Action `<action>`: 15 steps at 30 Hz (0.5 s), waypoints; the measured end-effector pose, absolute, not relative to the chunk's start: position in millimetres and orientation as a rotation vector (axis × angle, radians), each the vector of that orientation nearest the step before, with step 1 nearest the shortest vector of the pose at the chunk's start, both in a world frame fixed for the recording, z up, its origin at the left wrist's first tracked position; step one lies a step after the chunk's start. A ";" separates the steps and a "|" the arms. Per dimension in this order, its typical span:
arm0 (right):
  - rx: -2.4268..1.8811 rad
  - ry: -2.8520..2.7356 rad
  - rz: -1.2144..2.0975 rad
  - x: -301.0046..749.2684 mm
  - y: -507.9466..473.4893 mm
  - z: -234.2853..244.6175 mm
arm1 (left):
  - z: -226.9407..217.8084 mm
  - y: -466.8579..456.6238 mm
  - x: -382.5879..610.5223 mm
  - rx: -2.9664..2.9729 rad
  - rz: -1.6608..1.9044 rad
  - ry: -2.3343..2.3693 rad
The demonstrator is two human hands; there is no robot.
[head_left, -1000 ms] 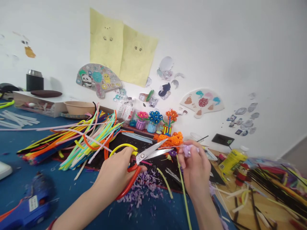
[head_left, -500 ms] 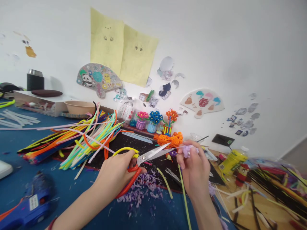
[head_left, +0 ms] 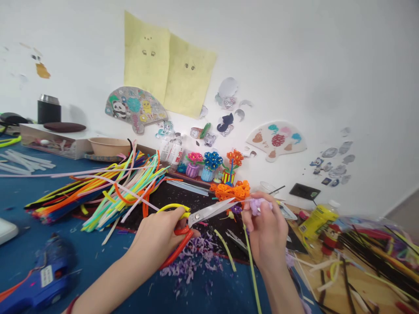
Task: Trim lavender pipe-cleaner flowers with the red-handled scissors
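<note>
Lilac chenille tuft pinched narrowly between the fingertips of the right hand, above a black mat; left hand gripping scissors through their handles, blades almost closed, tips just beside the tuft; both forearms angled inward; purple clippings below

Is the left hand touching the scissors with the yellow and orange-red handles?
Touching: the head view shows the left hand wrapped around the steel scissors with yellow and orange-red plastic handles, its fingers curled through the yellow loop.
</note>
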State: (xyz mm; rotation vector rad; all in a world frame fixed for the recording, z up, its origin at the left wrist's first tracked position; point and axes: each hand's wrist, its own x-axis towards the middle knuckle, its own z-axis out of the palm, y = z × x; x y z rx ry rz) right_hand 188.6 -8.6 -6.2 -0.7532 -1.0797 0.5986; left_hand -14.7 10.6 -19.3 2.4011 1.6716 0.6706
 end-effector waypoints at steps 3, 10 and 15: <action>-0.739 -1.069 0.608 188.7 -8.7 -5.3 | -20.3 11.7 -14.8 2.426 0.642 1.674; -0.728 -1.030 0.598 190.4 -6.8 -5.7 | -21.2 12.8 -14.7 2.419 0.628 1.688; -0.778 -1.050 0.562 191.9 -4.2 -9.7 | -16.3 10.8 -13.0 2.318 0.651 1.723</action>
